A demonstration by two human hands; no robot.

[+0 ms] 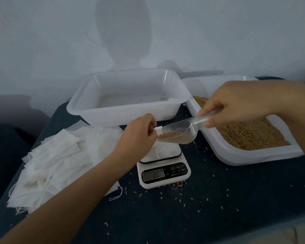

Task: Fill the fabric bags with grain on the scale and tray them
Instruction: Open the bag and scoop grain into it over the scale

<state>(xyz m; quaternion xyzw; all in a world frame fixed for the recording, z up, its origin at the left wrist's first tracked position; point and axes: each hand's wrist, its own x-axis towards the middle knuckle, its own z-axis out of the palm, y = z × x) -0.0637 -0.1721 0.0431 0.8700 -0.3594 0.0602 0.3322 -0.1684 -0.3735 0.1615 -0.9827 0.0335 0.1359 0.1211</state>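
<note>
The left hand (139, 132) pinches the mouth of a white fabric bag (163, 148) standing on the digital scale (163, 171). The right hand (239, 104) grips the handle of a clear plastic scoop (179, 133) loaded with grain, its lip at the bag's opening. The display is blurred, perhaps 200. Behind stands a nearly bare white tray (128, 110); the grain tray (236, 155) sits right, spare bags (60, 162) left.

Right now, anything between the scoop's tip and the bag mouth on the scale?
Nothing visible. The left hand pinches the bag open on the scale; the scoop, held by the right hand, has its grain-loaded tip at the opening.
</note>
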